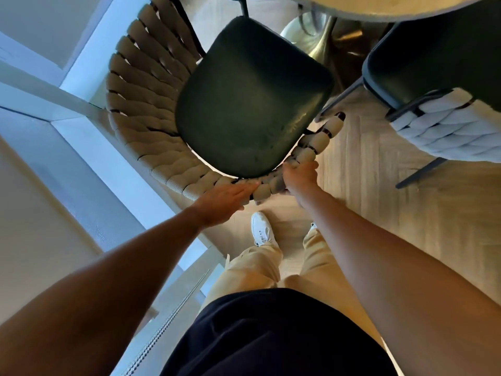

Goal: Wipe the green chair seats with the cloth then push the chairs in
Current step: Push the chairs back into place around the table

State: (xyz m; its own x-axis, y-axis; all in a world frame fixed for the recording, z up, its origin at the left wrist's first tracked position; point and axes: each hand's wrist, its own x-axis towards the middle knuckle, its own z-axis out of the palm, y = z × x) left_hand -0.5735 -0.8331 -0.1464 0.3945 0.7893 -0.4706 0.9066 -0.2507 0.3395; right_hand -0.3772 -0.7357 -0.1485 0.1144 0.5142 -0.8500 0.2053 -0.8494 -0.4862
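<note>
My right hand [299, 176] has its fingers wrapped around the woven backrest [151, 126] of the green chair [252, 104], my left hand [225, 198] resting flat and open beside it; no cloth in view. I'd push evenly, steering the seat straight under the table [393, 6], clear of the neighbouring chair [433, 63].

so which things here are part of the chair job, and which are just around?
In the job:
near chair's green seat
its woven backrest, left hand resting on it, right hand gripping it
second chair
table edge

Just around:
brass table base
window frame

No cloth visible.
</note>
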